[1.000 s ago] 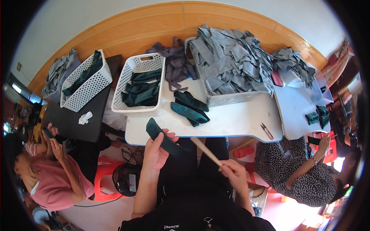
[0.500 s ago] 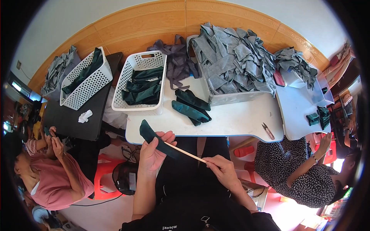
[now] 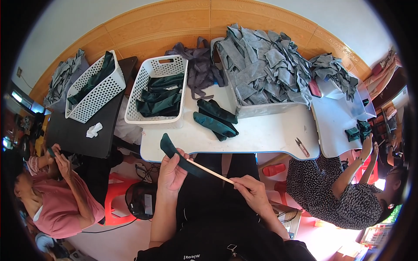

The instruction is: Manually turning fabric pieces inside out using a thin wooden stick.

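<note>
My left hand point(image 3: 172, 171) grips a dark green velvet strip point(image 3: 170, 147) between thumb and fingers, its upper end sticking up past the thumb. A thin wooden stick point(image 3: 211, 172) runs from this fabric down to the right. My right hand point(image 3: 250, 191) pinches the stick's lower right end. Whether the stick's hidden end lies inside the fabric or against it, I cannot tell. Both hands are above my lap, just in front of the white table point(image 3: 270, 137). Several folded green velvet pieces point(image 3: 215, 122) lie on the table beyond them.
A white perforated basket point(image 3: 155, 124) holds green pieces. Beside it stands a big bin point(image 3: 261, 110) heaped with grey fabric strips point(image 3: 265, 65). Small thread snips point(image 3: 302, 147) lie near the table's right front edge. One person in pink point(image 3: 65, 204) sits left, another in a patterned dress point(image 3: 318, 195) right.
My left hand's fingers have closed in around the velvet strip, which has shifted slightly. The right hand still pinches the stick. The person at right has raised both hands.
</note>
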### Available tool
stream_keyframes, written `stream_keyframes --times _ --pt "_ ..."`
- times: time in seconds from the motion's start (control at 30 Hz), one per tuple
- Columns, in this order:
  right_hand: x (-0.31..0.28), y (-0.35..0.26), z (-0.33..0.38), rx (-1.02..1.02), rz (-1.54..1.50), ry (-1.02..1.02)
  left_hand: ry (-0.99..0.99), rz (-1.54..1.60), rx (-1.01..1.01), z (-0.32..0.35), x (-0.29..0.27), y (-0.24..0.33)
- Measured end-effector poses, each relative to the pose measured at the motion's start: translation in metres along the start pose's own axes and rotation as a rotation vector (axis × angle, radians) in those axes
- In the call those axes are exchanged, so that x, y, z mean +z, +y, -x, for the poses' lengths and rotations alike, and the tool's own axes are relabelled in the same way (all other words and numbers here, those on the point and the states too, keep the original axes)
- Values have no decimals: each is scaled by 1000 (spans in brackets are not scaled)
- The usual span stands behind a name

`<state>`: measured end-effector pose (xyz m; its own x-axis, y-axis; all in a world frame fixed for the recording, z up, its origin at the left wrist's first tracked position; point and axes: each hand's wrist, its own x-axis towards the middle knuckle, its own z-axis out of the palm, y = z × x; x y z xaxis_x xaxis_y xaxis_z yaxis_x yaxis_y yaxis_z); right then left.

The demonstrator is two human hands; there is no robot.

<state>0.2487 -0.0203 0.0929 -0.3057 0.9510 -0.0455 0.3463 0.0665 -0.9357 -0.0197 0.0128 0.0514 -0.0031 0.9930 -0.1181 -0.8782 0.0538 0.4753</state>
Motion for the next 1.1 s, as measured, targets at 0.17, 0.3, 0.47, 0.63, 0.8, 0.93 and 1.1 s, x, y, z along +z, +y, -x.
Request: stream_keyframes --times 0.17,0.3,0.47,0.63,0.8,0.93,1.1 --pt "1 -4 -2 17 -14 34 64 50 2 4 -6 2" --pt "4 -6 -2 4 -13 31 87 24 12 6 -3 5" --pt "9 -7 -3 -26 21 26 115 5 34 6 0 6" --pt "12 -7 -4 -11 61 26 78 -20 17 7 2 6" --pt "14 -7 -4 -44 83 30 69 -60 28 7 5 6" --pt "15 -7 -4 -45 129 44 65 -118 48 8 6 5" --pt "21 -4 -4 -22 101 59 73 -251 30 9 10 -2"
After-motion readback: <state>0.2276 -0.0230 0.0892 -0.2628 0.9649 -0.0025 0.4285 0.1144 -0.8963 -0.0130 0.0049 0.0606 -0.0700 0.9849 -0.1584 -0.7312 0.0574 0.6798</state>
